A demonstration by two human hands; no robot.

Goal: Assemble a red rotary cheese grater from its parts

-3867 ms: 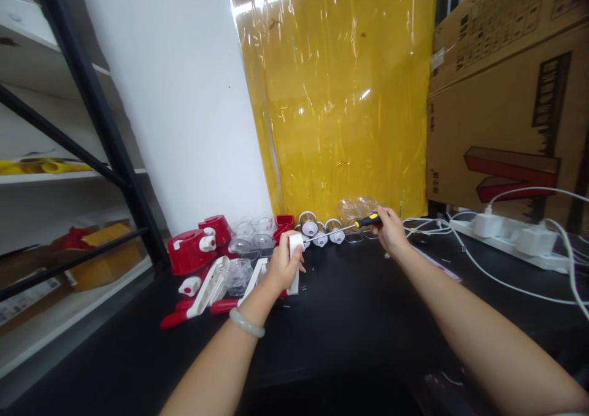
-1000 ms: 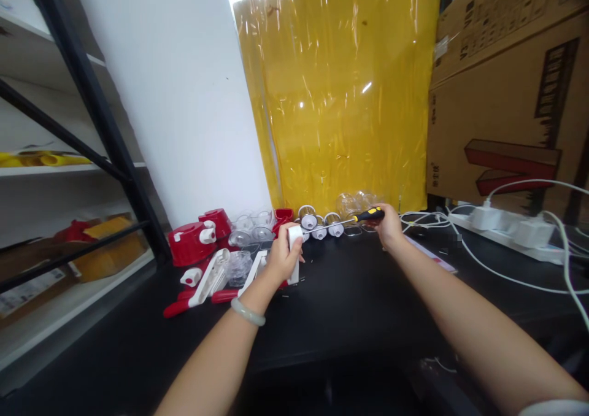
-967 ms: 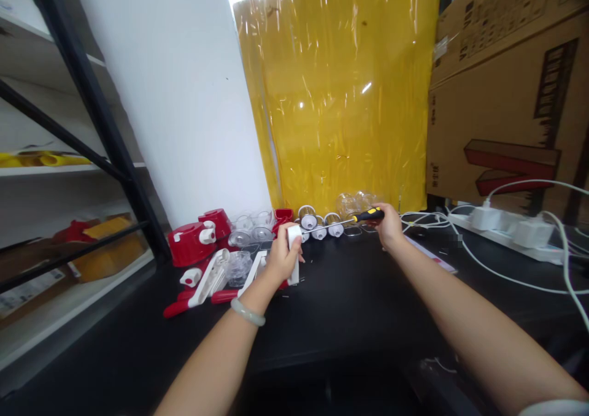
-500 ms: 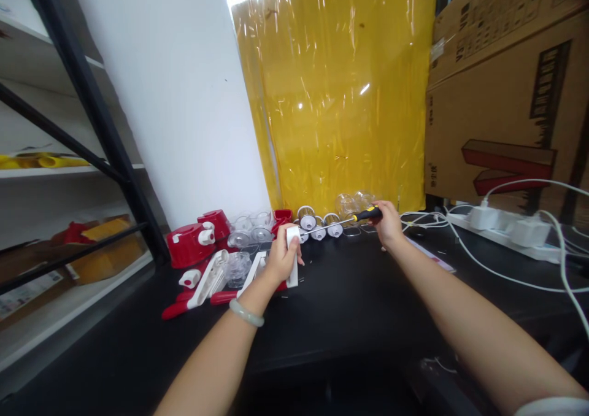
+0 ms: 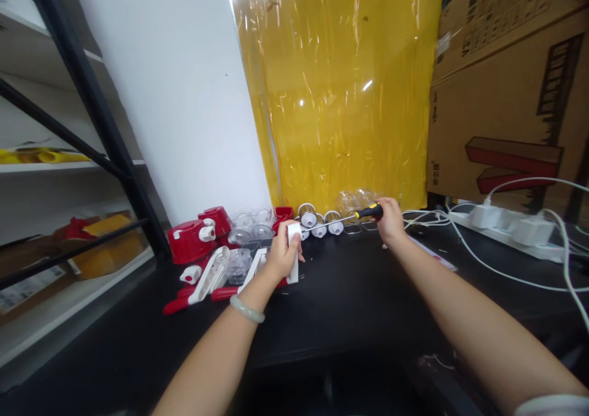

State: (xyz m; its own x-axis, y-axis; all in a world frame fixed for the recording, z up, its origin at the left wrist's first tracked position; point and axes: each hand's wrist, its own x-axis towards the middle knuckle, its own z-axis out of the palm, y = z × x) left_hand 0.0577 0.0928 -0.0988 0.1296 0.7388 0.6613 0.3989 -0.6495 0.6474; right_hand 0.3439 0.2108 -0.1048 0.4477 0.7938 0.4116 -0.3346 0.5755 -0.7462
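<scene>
My left hand (image 5: pixel 281 254) is closed around a white plastic part (image 5: pixel 293 269), held upright just above the black table; a bit of red shows behind the fingers. In my right hand (image 5: pixel 390 221) is the black and yellow handle of a screwdriver (image 5: pixel 368 211). Its long shaft points left, and the tip meets the upper end of the white part, though the exact contact is too small to make out. Left of my left hand lie white parts with red handles (image 5: pixel 202 284). Just beyond it sit several clear-and-white cylinders (image 5: pixel 318 227).
Red plastic housings (image 5: pixel 186 243) and clear cups (image 5: pixel 239 264) crowd the table's left side. On the right, a white power strip (image 5: pixel 506 235) trails cables. A large cardboard box (image 5: pixel 501 109) and a yellow plastic curtain (image 5: pixel 335 97) stand behind. Black-framed shelving (image 5: pixel 96 109) rises at left.
Both hands keep their grips, with the screwdriver still against the white part. The whole view has shifted slightly; nothing on the table has visibly moved.
</scene>
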